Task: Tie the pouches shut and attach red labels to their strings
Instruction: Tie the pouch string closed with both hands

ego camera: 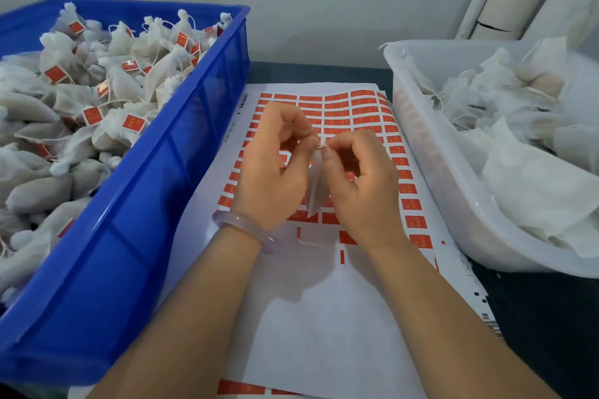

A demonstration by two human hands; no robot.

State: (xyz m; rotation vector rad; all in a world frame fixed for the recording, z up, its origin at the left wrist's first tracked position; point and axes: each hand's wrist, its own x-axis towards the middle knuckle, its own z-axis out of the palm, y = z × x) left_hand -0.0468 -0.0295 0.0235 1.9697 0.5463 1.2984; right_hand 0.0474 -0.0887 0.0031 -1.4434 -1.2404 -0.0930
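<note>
Hanging at centre frame, head view: one pouch [313, 186], over the label sheet [359, 107]. Left hand [269, 168] and right hand [359, 185] each pinching the string [321, 146] at its neck. Judged light, soft, limp; best taken at the gathered neck. Labelled pouches [120, 84] upper left in blue crate [181, 178]; unlabelled, right, clear tub [418, 126].

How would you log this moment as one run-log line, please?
step: tying pouch | left hand: pinches pouch top | right hand: pinches pouch top | below: label sheet
</note>
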